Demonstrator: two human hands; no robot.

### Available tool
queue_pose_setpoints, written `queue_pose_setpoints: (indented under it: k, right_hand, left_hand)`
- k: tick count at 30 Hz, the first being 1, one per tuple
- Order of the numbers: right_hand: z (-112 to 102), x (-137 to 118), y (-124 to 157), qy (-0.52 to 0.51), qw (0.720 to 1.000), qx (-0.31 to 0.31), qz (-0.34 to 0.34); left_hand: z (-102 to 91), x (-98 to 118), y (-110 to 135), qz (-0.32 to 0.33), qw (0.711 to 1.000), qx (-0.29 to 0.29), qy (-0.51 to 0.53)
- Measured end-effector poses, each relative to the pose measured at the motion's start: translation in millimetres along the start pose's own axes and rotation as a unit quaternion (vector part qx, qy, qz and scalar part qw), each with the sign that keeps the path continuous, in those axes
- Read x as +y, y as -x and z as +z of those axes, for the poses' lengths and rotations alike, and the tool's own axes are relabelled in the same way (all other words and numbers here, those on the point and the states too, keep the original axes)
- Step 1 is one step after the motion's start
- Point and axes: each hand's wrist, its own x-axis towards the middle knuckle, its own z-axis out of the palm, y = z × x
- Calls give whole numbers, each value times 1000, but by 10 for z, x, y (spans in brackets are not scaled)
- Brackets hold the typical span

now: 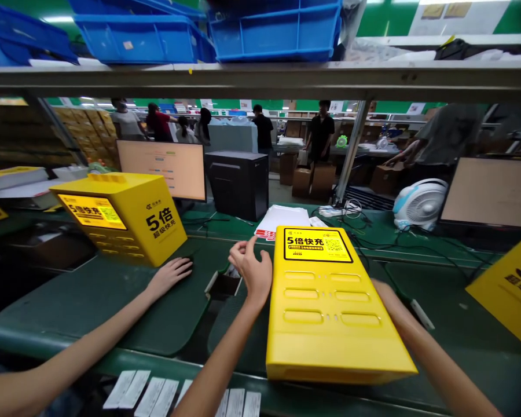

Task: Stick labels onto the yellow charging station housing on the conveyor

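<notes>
The scene was lit evenly from ceiling lamps; the monitor (161, 169) glowed overexposed, the edges bent strongly, and the far background looked slightly soft.

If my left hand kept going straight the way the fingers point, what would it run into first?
Probably the stack of white packets just beyond the left hand; the black computer case stands farther back and slightly left. Depth is hard to judge here.

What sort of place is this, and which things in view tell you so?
Probably a factory assembly or packing line. Identical yellow charging cabinets sit on a green workbench, blue parts bins fill the shelf above, and stacked cardboard boxes and other workers stand behind.
</notes>
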Motion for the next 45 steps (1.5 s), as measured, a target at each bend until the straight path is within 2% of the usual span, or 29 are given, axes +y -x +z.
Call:
queue_pose_setpoints:
  k: [2, 4, 7, 9, 11, 14, 18, 20, 23, 25, 28, 33, 45]
  right_hand:
    - [-84, -56, -173, -11, 1000, 24, -2]
    - [-131, -279, -298, -17, 999, 28, -38]
    - [-64, -784, -347, -19, 985, 1, -173]
    - [58, -1067, -315, -44, 971, -26, -235]
    - [191, -1226, -272, -79, 963, -44, -252]
    - [309, -1279, -216, -94, 957, -36, -274]
    - [231, -1264, -169, -33, 931, 13, -363]
    - [118, -1241, -163, -15, 936, 45, -348]
    - [-68, -1145, -178, -1, 962, 84, -261]
    - [-163, -1054, -192, 4, 970, 104, -218]
    - [-225, -941, -193, 5, 974, 124, -188]
    - [-195, -904, -143, -8, 979, 122, -163]
    - [-96, -829, -85, -100, 984, 117, -87]
  left_hand:
    - [-196, 250, -64, 56, 998, -35, 24]
    - [-413, 507, -114, 98, 983, -134, 83]
    - [-689, 842, -106, 105, 938, -285, 167]
    - [-801, 1006, -48, 97, 923, -331, 172]
    - [-852, 1117, 23, 96, 914, -357, 171]
    - [-847, 1195, 90, 66, 893, -394, 207]
    - [-818, 1118, 20, -14, 844, -461, 275]
    - [-830, 987, -58, -35, 846, -436, 306]
    - [-872, 726, -122, -54, 880, -360, 304]
    - [-889, 565, -94, -73, 886, -373, 265]
    - [-862, 411, 17, -99, 879, -399, 243]
    - [-725, 337, 106, -103, 891, -341, 283]
    - [-486, 310, 39, -71, 910, -271, 306]
